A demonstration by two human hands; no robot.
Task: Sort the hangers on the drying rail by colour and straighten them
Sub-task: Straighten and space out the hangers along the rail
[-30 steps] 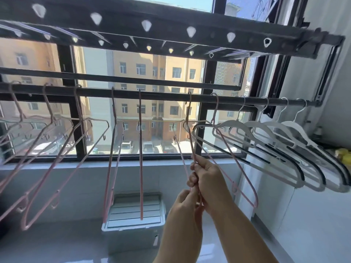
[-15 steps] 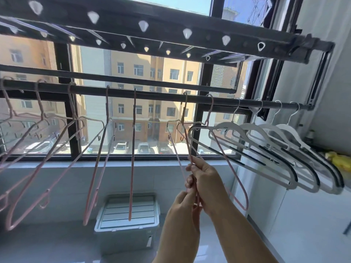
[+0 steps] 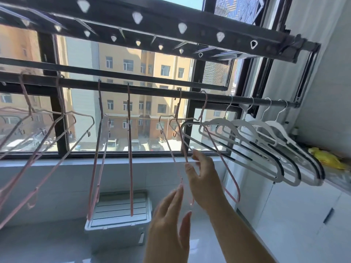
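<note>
A dark drying rail (image 3: pixel 152 91) runs across the window. Several thin pink hangers (image 3: pixel 130 149) hang along its left and middle, some twisted edge-on, the leftmost ones slanted. Several white hangers (image 3: pixel 245 126) with black strips cluster at the right end. One pink hanger (image 3: pixel 182 141) hangs in front of me. My right hand (image 3: pixel 205 179) is beside its lower part with fingers loosely spread and the thumb at the wire. My left hand (image 3: pixel 167 223) is below it, fingers straight, the index tip near the wire. Another pink hanger (image 3: pixel 224 164) hangs just right of my right hand, overlapping the first white hanger.
A perforated upper rack bar (image 3: pixel 171 21) runs overhead. A grey lidded storage box (image 3: pixel 117 215) stands on the floor under the window sill (image 3: pixel 95 161). At the right are a white cabinet (image 3: pixel 284 215) and a yellow item (image 3: pixel 326 158) on its top.
Both hands gripped the lower part of the pink hanger before; now they have opened and let it go. The left hand has dropped lower. The view has shifted right.
</note>
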